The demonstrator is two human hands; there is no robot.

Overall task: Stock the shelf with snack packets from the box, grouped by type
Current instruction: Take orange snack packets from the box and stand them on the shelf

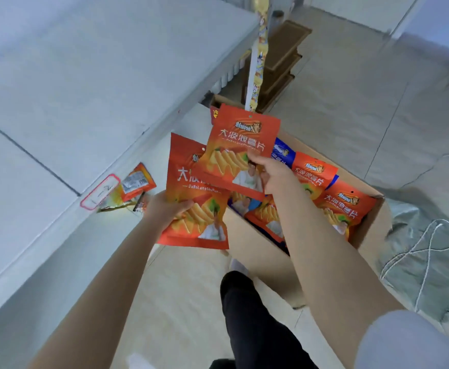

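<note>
Left hand (168,209) grips an orange chip packet (191,179) by its side edge. Right hand (275,174) pinches a second orange packet (242,139), overlapping the first one's top corner. Cardboard box (255,251) sits right under the right hand, with more orange and blue packets (348,206) inside. White shelf (84,75) is off to the left hand's left.

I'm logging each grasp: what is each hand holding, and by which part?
The left hand grips one orange packet at its left edge; the right hand pinches a second orange packet at its lower right corner.
</note>
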